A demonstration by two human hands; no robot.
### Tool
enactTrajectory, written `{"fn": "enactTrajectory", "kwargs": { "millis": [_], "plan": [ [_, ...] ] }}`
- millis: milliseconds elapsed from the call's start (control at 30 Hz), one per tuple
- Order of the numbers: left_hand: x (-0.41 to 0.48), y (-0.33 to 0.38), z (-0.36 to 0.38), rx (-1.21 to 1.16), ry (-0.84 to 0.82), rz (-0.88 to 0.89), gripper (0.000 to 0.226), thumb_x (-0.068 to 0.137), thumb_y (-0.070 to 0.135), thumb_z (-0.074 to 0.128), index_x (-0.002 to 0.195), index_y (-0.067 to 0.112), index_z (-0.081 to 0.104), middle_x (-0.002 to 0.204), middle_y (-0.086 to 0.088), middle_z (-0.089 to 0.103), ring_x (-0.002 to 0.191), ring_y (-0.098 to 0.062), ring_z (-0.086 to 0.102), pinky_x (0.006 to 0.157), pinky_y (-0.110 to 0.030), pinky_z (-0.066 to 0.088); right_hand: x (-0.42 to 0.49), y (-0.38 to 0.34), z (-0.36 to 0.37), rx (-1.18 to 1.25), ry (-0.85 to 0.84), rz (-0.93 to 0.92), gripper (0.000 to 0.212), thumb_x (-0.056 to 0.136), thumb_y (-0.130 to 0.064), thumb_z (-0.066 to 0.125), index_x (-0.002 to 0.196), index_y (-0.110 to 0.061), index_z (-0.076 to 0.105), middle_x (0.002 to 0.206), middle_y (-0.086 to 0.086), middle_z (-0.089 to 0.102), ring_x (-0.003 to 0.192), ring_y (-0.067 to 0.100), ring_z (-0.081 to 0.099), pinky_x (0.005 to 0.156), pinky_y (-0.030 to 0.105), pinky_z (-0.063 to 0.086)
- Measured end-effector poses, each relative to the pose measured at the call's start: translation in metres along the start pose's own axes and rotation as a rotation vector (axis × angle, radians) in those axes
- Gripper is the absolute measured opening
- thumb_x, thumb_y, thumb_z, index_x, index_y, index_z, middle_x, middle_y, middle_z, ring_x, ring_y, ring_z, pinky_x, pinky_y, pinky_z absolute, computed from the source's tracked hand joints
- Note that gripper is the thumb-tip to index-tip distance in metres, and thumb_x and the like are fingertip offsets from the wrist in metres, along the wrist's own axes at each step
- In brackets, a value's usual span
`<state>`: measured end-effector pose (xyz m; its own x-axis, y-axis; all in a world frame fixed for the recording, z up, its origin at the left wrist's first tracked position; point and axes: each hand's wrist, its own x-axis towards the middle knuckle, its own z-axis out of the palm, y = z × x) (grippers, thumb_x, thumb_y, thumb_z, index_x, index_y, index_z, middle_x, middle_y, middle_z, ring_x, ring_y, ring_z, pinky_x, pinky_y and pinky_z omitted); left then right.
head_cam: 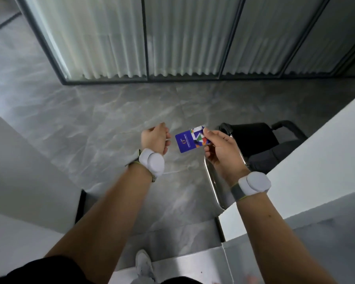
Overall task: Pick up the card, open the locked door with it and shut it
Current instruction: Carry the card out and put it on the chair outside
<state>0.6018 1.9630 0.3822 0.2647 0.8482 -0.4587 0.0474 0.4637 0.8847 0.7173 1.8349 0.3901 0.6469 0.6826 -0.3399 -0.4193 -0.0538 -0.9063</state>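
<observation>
My right hand (220, 149) pinches a blue card (190, 141) with a colourful corner pattern by its right edge, held flat in front of me at mid-frame. My left hand (156, 140) hovers just left of the card, fingers loosely curled, holding nothing and not touching the card. A white door (307, 152) stands open on my right, with a curved chrome handle (212, 181) just below my right hand. No card reader or lock is in sight.
A white wall (23, 171) stands at my left. Ahead, across the grey marble floor (103, 119), runs a glass partition (146, 37) with pale curtains. A black chair (260, 140) stands behind the door. My white shoe (143, 265) is at the threshold.
</observation>
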Motion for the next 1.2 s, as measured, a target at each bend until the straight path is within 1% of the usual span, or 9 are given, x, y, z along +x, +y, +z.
{"fn": "enactTrajectory", "kwargs": {
  "millis": [133, 333, 433, 567, 633, 800, 933, 1067, 1200],
  "plan": [
    [0.051, 0.024, 0.022, 0.064, -0.11, -0.01, 0.029, 0.086, 0.038, 0.058, 0.067, 0.017, 0.057, 0.067, 0.0, 0.059, 0.048, -0.014, 0.044, 0.048, -0.021, 0.031, 0.044, -0.012, 0.016, 0.119, 0.046, -0.011, 0.013, 0.089, -0.019, 0.072, 0.083, -0.008, 0.067, 0.065, 0.005, 0.058, 0.051, 0.007, 0.05, 0.046, 0.016, 0.045],
    [0.114, 0.048, 0.073, 0.147, -0.249, -0.092, 0.037, 0.08, 0.053, 0.065, 0.075, 0.017, 0.06, 0.071, 0.0, 0.068, 0.055, -0.014, 0.052, 0.051, -0.021, 0.035, 0.117, -0.036, 0.012, 0.181, 0.133, 0.047, 0.013, 0.088, -0.021, 0.073, 0.083, -0.009, 0.07, 0.066, 0.004, 0.065, 0.054, 0.008, 0.055, 0.053, 0.019, 0.047],
    [0.142, 0.06, 0.104, 0.192, -0.319, -0.141, 0.031, 0.078, 0.048, 0.067, 0.08, 0.017, 0.061, 0.058, 0.005, 0.063, 0.059, -0.015, 0.053, 0.052, -0.022, 0.035, 0.161, -0.047, 0.0, 0.195, 0.168, 0.043, 0.016, 0.086, -0.023, 0.074, 0.088, -0.008, 0.07, 0.068, 0.005, 0.067, 0.053, 0.007, 0.058, 0.053, 0.019, 0.047],
    [0.177, 0.074, 0.147, 0.206, -0.354, -0.115, 0.021, 0.082, 0.033, 0.068, 0.088, 0.013, 0.066, 0.06, 0.003, 0.067, 0.058, -0.015, 0.052, 0.053, -0.023, 0.035, 0.22, -0.063, -0.014, 0.205, 0.182, 0.047, 0.024, 0.086, -0.025, 0.074, 0.099, -0.006, 0.071, 0.075, 0.007, 0.071, 0.057, 0.007, 0.063, 0.052, 0.018, 0.048],
    [0.202, 0.087, 0.188, 0.195, -0.345, -0.115, 0.015, 0.084, 0.027, 0.067, 0.087, 0.013, 0.068, 0.061, 0.002, 0.066, 0.056, -0.015, 0.051, 0.051, -0.022, 0.034, 0.263, -0.086, -0.026, 0.246, 0.205, 0.04, 0.026, 0.085, -0.022, 0.073, 0.102, -0.003, 0.07, 0.075, 0.007, 0.07, 0.057, 0.007, 0.061, 0.05, 0.017, 0.046],
    [0.248, 0.115, 0.278, 0.185, -0.426, -0.085, 0.02, 0.087, 0.025, 0.069, 0.098, 0.009, 0.071, 0.077, -0.005, 0.069, 0.058, -0.015, 0.051, 0.049, -0.023, 0.035, 0.339, -0.145, -0.063, 0.254, 0.303, -0.017, 0.01, 0.085, -0.016, 0.072, 0.09, -0.007, 0.071, 0.068, 0.004, 0.06, 0.052, 0.008, 0.049, 0.044, 0.016, 0.039],
    [0.268, 0.13, 0.333, 0.186, -0.478, -0.064, 0.024, 0.086, 0.028, 0.072, 0.098, 0.008, 0.072, 0.071, 0.0, 0.066, 0.056, -0.013, 0.051, 0.05, -0.023, 0.035, 0.368, -0.174, -0.091, 0.305, 0.335, -0.074, 0.004, 0.086, -0.012, 0.069, 0.088, -0.008, 0.07, 0.066, 0.002, 0.057, 0.051, 0.007, 0.049, 0.042, 0.015, 0.038],
    [0.286, 0.137, 0.381, 0.192, -0.542, -0.046, 0.024, 0.087, 0.03, 0.071, 0.097, 0.008, 0.073, 0.07, 0.0, 0.065, 0.056, -0.013, 0.05, 0.05, -0.023, 0.035, 0.392, -0.187, -0.118, 0.366, 0.36, -0.114, 0.014, 0.087, -0.011, 0.07, 0.074, -0.012, 0.075, 0.069, 0.003, 0.064, 0.055, 0.007, 0.054, 0.046, 0.014, 0.045],
    [0.312, 0.14, 0.443, 0.243, -0.637, -0.073, 0.017, 0.09, 0.029, 0.067, 0.09, 0.012, 0.071, 0.071, -0.003, 0.064, 0.057, -0.015, 0.049, 0.052, -0.025, 0.033, 0.423, -0.199, -0.149, 0.461, 0.445, -0.17, 0.005, 0.088, -0.01, 0.07, 0.087, -0.004, 0.07, 0.073, 0.004, 0.067, 0.064, 0.007, 0.061, 0.053, 0.014, 0.051]
  ]
}}
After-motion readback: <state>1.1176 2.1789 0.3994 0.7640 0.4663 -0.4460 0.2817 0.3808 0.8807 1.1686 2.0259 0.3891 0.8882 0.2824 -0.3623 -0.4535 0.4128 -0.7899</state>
